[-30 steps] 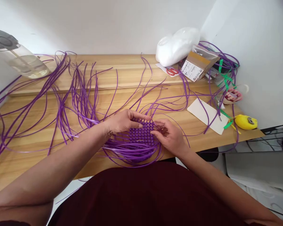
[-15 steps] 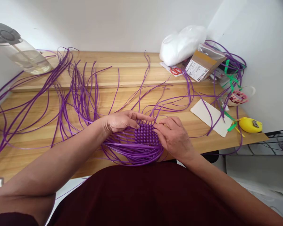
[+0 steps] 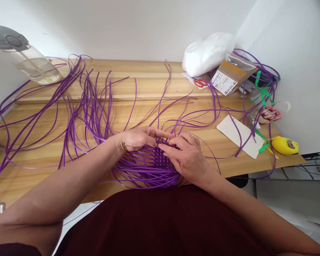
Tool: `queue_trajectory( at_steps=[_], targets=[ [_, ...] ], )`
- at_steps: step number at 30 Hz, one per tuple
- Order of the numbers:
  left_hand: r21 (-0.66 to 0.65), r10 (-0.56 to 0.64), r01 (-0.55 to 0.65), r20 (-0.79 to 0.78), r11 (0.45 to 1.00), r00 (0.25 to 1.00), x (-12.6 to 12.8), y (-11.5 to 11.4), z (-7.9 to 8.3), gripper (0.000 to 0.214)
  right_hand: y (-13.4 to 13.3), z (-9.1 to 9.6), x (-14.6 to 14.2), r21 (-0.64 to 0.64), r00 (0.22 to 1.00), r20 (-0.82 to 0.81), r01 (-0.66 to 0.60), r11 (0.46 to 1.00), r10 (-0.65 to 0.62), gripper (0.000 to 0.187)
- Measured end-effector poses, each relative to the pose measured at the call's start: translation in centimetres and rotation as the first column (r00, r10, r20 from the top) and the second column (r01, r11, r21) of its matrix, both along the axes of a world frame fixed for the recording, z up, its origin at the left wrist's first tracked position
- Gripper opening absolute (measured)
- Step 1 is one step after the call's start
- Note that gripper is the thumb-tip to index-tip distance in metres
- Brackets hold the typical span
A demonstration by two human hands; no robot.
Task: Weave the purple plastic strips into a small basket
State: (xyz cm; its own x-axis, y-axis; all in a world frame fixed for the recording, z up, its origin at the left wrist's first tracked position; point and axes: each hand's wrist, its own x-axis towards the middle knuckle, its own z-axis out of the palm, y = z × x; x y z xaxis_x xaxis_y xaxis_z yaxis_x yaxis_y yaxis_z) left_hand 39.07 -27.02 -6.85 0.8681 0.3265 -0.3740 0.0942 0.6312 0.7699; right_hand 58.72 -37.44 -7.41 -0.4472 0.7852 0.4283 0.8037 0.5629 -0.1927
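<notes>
Between my two hands lies a small mat [image 3: 160,160] woven tightly from purple plastic strips, its lower part covered by a bunch of long loose strips [image 3: 146,175]. My left hand [image 3: 140,138] grips the mat's upper left edge, thumb below and index finger stretched along the top. From the right, my right hand [image 3: 188,154] bends over the mat, with its fingertips on the weave close to the left fingertips. The right hand hides the mat's right side; whether a single strip is pinched there cannot be made out.
Loose purple strips [image 3: 92,110] spread across the wooden table [image 3: 138,106]. A water bottle [image 3: 34,65] stands back left. At right are a white plastic bag [image 3: 209,53], a labelled packet [image 3: 228,78], red-handled scissors [image 3: 200,83], a white card [image 3: 238,133] and a yellow tape measure [image 3: 284,145].
My right hand has moved left over the mat, covering its right part, and its fingertips are now close to my left hand's. The left hand keeps its hold. The view shifts slightly.
</notes>
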Motion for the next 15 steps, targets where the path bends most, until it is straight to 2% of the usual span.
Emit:
queue_trajectory(
  at_steps=[6, 10, 15],
  targets=[
    [0.017, 0.053, -0.053, -0.024, 0.998, 0.998, -0.1, 0.0, -0.3, 0.054, -0.6, 0.4, 2.1, -0.049, 0.998, 0.039, 0.058, 0.997, -0.056, 0.023],
    [0.064, 0.117, -0.113, -0.05, 0.991, 0.992, 0.2, 0.0, -0.7, 0.047, -0.7, -0.3, 3.4, -0.028, 0.993, -0.1, 0.063, 0.998, -0.066, 0.022],
    [0.147, 0.203, -0.19, -0.08, 0.971, 0.976, 0.6, -0.1, -0.8, 0.049, -1.0, -1.3, 3.6, 0.001, 0.969, -0.219, 0.12, 0.993, -0.117, 0.015]
  ],
)
